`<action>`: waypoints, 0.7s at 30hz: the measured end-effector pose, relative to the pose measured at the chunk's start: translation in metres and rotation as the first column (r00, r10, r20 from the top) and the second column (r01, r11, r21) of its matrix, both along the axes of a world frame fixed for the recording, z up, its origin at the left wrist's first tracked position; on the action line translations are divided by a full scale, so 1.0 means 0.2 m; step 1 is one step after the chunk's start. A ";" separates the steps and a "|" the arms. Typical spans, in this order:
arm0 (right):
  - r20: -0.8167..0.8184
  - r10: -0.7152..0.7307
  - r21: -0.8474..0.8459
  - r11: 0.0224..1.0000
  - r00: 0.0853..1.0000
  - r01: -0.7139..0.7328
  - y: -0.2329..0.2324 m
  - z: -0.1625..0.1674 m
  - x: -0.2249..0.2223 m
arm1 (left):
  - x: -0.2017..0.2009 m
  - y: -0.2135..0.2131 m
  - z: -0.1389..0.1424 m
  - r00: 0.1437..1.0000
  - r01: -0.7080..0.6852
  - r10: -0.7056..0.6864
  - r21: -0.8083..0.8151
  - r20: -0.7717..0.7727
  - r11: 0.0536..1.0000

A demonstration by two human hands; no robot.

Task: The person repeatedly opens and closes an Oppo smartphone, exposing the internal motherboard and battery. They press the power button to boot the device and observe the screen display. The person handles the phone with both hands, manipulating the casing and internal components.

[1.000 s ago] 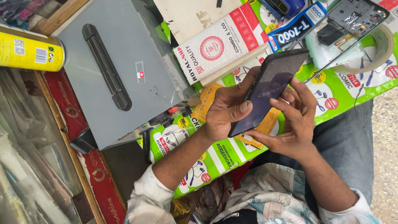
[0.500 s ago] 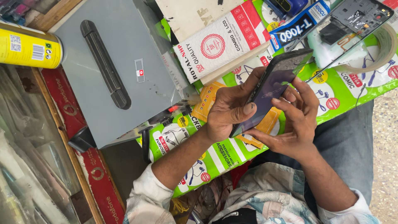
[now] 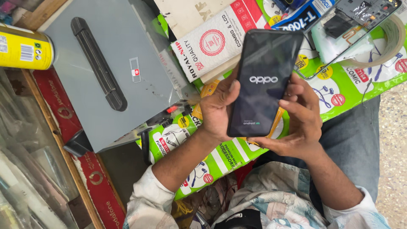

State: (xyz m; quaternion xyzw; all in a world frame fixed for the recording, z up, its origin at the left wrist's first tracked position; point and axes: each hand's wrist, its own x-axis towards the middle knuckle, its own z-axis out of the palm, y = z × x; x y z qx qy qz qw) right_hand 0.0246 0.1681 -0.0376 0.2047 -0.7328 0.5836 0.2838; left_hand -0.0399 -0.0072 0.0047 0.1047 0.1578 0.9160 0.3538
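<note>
Head view: hands [image 3: 220,108] [image 3: 299,123] hold glossy black phone [image 3: 263,80].

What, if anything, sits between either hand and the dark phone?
Nothing visible: the left hand and right hand both touch the phone directly, one on each long edge, above the green printed mat.

Both hands — left hand [image 3: 218,111], right hand [image 3: 299,123] — hold a dark phone [image 3: 263,80], screen lit, above the cluttered desk [image 3: 347,87].

Grey case [image 3: 127,72], yellow spray can [image 3: 25,48], tape roll [image 3: 392,36].
</note>
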 end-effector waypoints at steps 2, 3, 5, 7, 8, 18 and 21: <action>0.006 0.074 -0.080 0.994 0.997 -0.073 0.00 -0.01 0.00 | 0.00 0.00 0.01 0.997 -0.072 0.070 -0.067 -0.025 0.995; 0.017 0.116 -0.120 0.986 0.993 -0.113 0.00 -0.01 0.00 | -0.01 -0.01 0.02 0.996 -0.090 0.088 -0.060 -0.032 0.994; 0.064 0.140 -0.153 0.980 0.988 -0.129 0.00 -0.03 0.01 | -0.02 -0.02 0.03 0.994 -0.103 0.103 0.002 -0.019 0.995; 0.120 0.100 -0.141 0.987 0.988 -0.082 0.00 -0.05 0.02 | -0.05 -0.02 0.04 0.994 -0.103 0.102 0.031 0.033 0.994; 0.114 0.085 -0.137 0.988 0.990 -0.069 0.01 -0.07 0.03 | -0.05 -0.03 0.04 0.991 -0.108 0.108 0.006 0.076 0.994; 0.175 -0.010 -0.122 0.992 0.984 0.031 0.01 -0.14 0.09 | -0.03 0.00 0.05 0.981 -0.092 0.089 0.011 0.173 0.996; 0.180 -0.019 -0.136 0.990 0.983 0.044 0.01 -0.14 0.10 | -0.01 0.01 0.06 0.980 -0.163 0.171 -0.082 0.100 0.983</action>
